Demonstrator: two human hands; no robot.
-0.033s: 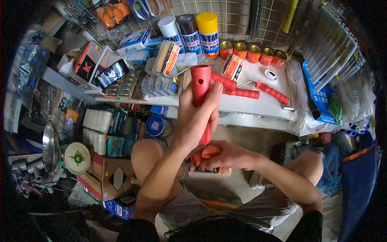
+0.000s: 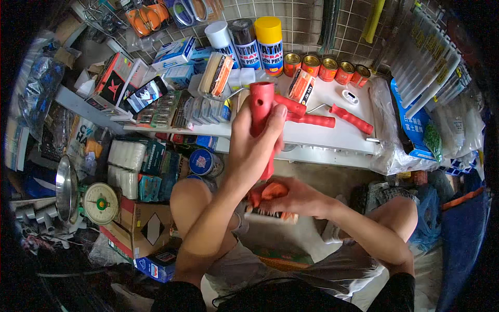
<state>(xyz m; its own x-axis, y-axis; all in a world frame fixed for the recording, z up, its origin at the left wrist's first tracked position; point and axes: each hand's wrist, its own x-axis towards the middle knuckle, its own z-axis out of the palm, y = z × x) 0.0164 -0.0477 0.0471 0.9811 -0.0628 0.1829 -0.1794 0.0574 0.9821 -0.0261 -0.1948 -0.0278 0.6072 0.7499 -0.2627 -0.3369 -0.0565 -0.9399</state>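
Note:
My left hand [image 2: 254, 138] is closed around a red plastic paint roller handle [image 2: 261, 99], held nearly upright above the shelf's front edge. Its hollow end with a small hole points up and away. Another red handle part [image 2: 267, 170] shows below my fist. Lower down, my right hand [image 2: 297, 197] grips a paint roller [image 2: 274, 190] with red-orange parts; a pale strip and dark lettered label show under the fingers, partly blurred. More paint rollers with red handles [image 2: 352, 118] lie on the shelf just beyond my left hand, one with a wrapped sleeve [image 2: 302, 86].
The white shelf [image 2: 338, 143] holds spray cans [image 2: 268, 47], small orange tins [image 2: 328, 69], a phone [image 2: 145, 95] and a white earphone case [image 2: 349, 96]. A dial scale [image 2: 100, 203] and cardboard box [image 2: 150, 229] stand at left. Plastic-wrapped goods [image 2: 390, 140] lie at right.
The upright red handle in my left hand has shifted very slightly to the right. My right hand has moved a little upward with the paint roller.

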